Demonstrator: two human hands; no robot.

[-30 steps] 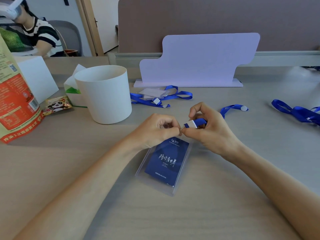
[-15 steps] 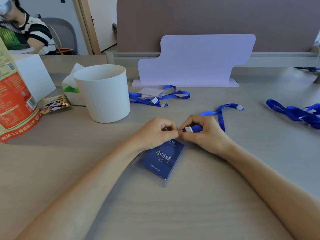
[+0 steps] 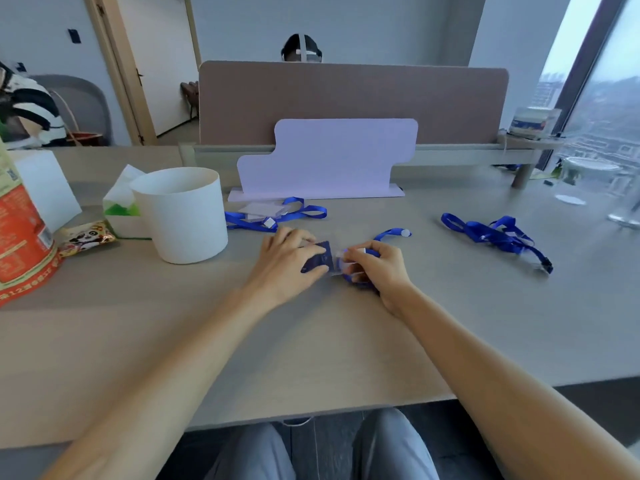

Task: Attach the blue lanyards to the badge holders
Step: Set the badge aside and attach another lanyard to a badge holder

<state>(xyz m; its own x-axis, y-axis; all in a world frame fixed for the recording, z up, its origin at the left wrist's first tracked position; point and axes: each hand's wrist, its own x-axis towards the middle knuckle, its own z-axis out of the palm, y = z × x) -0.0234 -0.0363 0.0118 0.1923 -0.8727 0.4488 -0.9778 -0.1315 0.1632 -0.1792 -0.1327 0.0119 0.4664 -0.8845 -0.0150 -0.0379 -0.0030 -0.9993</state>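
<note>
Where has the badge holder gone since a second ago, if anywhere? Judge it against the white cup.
Yes. The badge holder went away from the person: before, nearer than the base of the white cup; now level with it.

An office: shared desk with divider panel, high-rise window.
</note>
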